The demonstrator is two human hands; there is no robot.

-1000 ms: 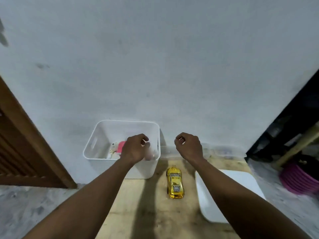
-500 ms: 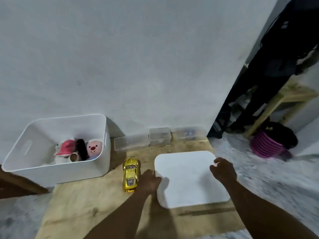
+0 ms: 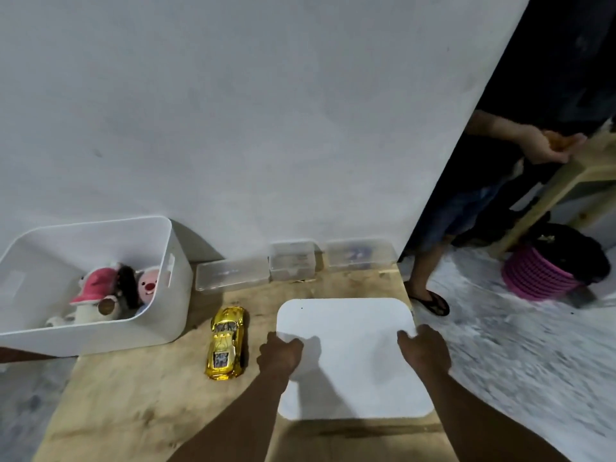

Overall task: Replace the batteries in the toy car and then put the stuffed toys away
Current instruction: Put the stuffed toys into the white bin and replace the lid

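A white flat lid (image 3: 350,331) lies on the wooden board (image 3: 140,395). My left hand (image 3: 279,356) grips its left edge and my right hand (image 3: 425,351) grips its right edge. Just left of the lid rests a shiny gold toy car (image 3: 226,341), its nose toward the wall. At the far left stands an open white bin (image 3: 166,315). Inside it lie stuffed toys (image 3: 113,291): one with a pink cap, a dark one, and a pink-faced one.
Three clear plastic boxes (image 3: 290,266) line the base of the white wall. A person's legs and sandalled foot (image 3: 430,300) stand at the right by the wall's corner. A pink ribbed basket (image 3: 536,278) and a wooden frame (image 3: 546,191) sit beyond.
My hands left the bin and moved right to the white lid. Both now hold the lid's side edges; half a second ago the right hand hovered just off it. My view swung right.
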